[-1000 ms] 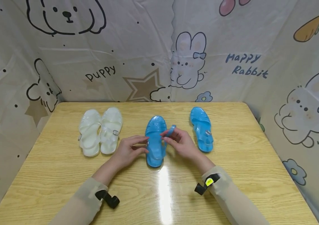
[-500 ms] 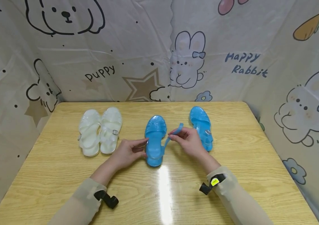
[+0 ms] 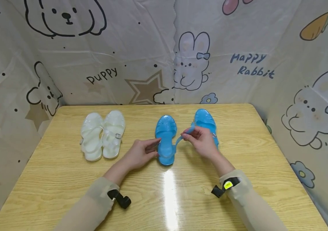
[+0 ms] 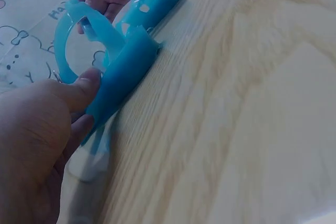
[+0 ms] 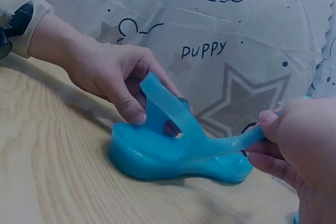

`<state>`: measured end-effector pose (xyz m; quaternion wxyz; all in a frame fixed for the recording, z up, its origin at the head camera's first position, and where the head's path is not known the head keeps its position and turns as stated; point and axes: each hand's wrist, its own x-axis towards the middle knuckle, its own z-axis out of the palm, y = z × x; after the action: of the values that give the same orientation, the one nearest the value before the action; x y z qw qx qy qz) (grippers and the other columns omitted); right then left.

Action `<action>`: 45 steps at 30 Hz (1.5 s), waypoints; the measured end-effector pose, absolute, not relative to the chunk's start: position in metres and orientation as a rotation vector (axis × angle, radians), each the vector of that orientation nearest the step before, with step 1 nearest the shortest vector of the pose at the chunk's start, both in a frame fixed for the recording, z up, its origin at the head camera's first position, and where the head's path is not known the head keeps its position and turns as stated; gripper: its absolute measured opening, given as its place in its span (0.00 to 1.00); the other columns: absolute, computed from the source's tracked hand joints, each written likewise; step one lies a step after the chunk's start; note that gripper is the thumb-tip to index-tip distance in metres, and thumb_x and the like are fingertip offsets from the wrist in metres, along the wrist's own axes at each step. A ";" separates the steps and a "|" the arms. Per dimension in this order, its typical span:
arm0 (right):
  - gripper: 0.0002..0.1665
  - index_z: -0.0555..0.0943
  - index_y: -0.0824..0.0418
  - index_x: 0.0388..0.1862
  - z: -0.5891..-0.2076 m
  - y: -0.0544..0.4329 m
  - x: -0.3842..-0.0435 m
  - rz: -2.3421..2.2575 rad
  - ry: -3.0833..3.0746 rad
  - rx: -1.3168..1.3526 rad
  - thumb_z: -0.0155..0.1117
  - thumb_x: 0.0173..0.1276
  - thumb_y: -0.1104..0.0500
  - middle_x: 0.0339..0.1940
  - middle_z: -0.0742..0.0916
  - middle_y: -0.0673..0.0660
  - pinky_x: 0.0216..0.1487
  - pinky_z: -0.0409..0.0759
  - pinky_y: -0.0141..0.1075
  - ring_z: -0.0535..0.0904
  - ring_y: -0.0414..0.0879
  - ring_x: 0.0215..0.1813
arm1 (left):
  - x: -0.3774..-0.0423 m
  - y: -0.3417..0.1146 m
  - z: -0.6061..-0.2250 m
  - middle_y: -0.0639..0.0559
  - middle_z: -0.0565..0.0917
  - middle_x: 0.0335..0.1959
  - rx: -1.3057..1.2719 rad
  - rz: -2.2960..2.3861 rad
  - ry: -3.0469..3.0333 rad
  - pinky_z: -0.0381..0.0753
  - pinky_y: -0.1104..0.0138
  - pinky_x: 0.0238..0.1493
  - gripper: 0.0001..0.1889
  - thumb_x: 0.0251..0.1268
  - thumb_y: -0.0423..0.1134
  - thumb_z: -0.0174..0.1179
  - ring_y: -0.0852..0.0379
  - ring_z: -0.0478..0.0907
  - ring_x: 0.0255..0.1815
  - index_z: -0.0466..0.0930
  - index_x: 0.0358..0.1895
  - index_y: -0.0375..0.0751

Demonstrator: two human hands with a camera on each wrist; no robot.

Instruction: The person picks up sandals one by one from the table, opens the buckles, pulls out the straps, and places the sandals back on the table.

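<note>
A blue jelly sandal lies on the table in the middle of the head view, toe pointing away. My left hand grips its left side near the heel; in the left wrist view the thumb presses on the side strap. To the right, my right hand pinches the sandal's loose ankle strap and holds it stretched outward. The right wrist view shows this strap running from the sandal's side to the fingers. A second blue sandal lies behind my right hand, partly hidden by it.
A pair of whitish jelly sandals, the left one and the right one, stands side by side at the left of the wooden table. A printed cloth hangs behind the table and along its sides.
My right hand has drawn the strap out to the right, away from the sandal. The middle sandal has shifted slightly right and away, with my left hand moving along.
</note>
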<state>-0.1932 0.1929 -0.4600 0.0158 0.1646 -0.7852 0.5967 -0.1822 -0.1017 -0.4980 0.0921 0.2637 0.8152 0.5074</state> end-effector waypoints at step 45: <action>0.08 0.85 0.71 0.49 -0.440 0.268 -0.224 1.656 -2.710 0.264 0.65 0.80 0.65 0.47 0.91 0.66 0.51 0.89 0.44 0.89 0.58 0.48 | -0.223 -0.013 -0.498 0.39 0.75 0.73 0.761 1.521 2.356 0.80 0.67 0.62 0.30 0.72 0.28 0.68 0.47 0.79 0.68 0.72 0.75 0.33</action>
<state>-0.2244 0.2684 -0.4405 -0.0227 0.0827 -0.8501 0.5196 -0.2228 -0.0132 -0.4978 0.1175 0.2599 0.8053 0.5198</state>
